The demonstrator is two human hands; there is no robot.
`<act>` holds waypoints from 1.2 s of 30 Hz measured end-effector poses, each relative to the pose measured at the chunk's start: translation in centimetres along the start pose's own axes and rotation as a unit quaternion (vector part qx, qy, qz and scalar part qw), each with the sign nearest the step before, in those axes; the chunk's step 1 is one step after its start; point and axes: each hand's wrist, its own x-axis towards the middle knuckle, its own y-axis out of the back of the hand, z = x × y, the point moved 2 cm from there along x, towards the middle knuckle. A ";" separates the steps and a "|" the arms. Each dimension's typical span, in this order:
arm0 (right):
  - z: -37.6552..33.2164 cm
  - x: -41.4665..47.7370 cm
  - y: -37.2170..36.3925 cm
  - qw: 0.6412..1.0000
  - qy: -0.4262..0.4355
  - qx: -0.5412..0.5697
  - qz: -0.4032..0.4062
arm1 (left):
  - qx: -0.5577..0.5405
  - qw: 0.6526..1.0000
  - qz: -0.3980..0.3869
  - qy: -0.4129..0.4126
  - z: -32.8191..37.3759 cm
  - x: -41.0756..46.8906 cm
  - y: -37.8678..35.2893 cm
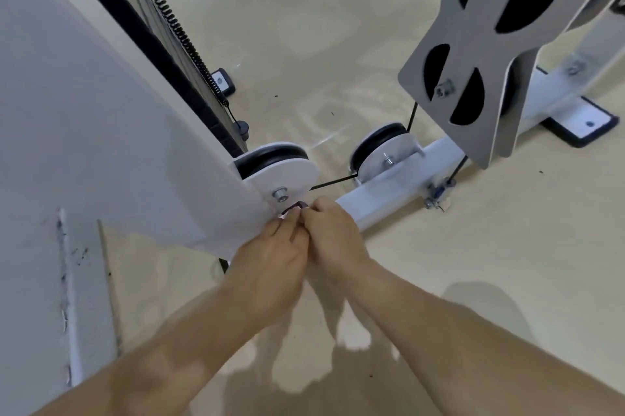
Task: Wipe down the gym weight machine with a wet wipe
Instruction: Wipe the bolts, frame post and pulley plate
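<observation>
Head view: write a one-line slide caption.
Beside the white pulley, left hand and right hand pinch a small dark item.

Only the person's bare hands and forearms show. The left hand [270,256] and right hand [334,233], just below the white pulley plate [287,175], are ungloved. From each wrist, leading away from that plate, the forearm is uncovered along its whole visible length.

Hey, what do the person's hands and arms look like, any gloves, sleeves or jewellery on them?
Both are bare. The left hand and right hand wear no gloves, and no rings show on the parts in view. The left forearm and right forearm carry no sleeve, watch or band up to the frame edge.
</observation>
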 end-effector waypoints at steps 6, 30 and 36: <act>8.3 1.8 11.1 0.938 0.077 -0.331 -0.065 | -0.118 0.992 -0.043 0.010 4.5 2.2 -2.4; 9.3 0.0 8.7 0.954 -0.211 -0.162 0.141 | -0.326 0.939 0.064 0.085 8.1 8.7 -2.7; 7.3 -3.5 3.5 0.977 -0.133 0.045 0.159 | -0.483 0.851 0.109 0.178 7.8 8.8 -2.8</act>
